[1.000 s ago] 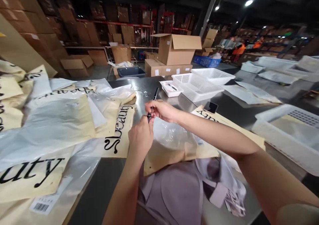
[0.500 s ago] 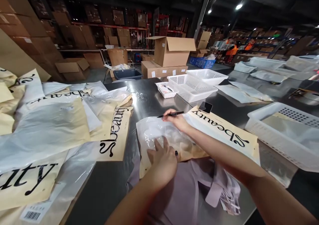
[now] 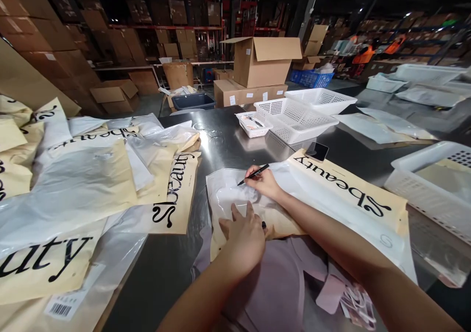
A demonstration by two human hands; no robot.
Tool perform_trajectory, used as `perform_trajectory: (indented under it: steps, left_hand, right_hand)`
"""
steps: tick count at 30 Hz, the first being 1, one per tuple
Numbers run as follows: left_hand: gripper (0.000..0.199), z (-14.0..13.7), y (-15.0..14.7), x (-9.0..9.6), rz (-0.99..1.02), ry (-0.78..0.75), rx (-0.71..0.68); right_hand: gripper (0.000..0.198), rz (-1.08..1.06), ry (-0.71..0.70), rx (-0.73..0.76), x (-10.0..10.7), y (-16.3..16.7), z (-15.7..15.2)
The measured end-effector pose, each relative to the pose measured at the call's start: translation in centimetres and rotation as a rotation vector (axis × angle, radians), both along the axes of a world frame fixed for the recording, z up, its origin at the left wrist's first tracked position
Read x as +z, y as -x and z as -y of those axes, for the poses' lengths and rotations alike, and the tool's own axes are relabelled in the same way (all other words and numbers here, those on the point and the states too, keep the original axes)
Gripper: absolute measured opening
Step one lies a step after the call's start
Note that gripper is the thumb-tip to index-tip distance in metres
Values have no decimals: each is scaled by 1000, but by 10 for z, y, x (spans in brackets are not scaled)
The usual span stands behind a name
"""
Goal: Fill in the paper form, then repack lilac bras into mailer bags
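Note:
My right hand (image 3: 262, 181) is closed round a black marker pen (image 3: 257, 171), its tip low over a clear-fronted plastic garment bag (image 3: 221, 187). On the lower part of that same bag lies my left hand (image 3: 243, 234), fingers spread and pressing down. A small black thing, perhaps the pen's cap, pokes out at the left hand's right edge; whether it is gripped is hidden. Below the bag spreads a mauve garment (image 3: 275, 278) with tags (image 3: 356, 305) at its right. Another bag (image 3: 342, 187), printed "Sbeauty", extends under my right forearm.
Piled printed bags (image 3: 84, 175) cover the table's left side. White baskets (image 3: 294, 121) and a small white tray (image 3: 253, 126) stand at the back. A phone (image 3: 317, 151) rests by the right bag's top edge. A larger white basket (image 3: 434, 190) is at right.
The view has turned slightly to the right and down. The pen in my right hand now slants more steeply, its tip lower on the bag. My left hand stays pressed on the bag.

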State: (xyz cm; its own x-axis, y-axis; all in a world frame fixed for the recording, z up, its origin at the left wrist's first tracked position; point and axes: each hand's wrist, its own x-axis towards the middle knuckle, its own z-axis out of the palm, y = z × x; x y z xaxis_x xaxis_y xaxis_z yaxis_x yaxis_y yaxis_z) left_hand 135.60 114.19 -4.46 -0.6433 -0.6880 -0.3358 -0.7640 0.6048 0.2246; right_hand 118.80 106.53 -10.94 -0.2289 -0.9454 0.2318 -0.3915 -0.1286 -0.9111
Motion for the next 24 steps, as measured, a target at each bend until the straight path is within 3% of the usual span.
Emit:
perform_trajectory:
  steps: [11, 18, 24]
  left_hand:
    - [42, -1, -2, 0, 21, 9, -38]
    - [41, -2, -3, 3, 28, 35, -39]
    - [41, -1, -2, 1, 11, 22, -26]
  right_hand:
    - [8, -89, 24, -68, 6, 0, -4]
    - [10, -91, -28, -35, 11, -2, -9]
    - [9, -105, -43, -182, 15, 7, -10]
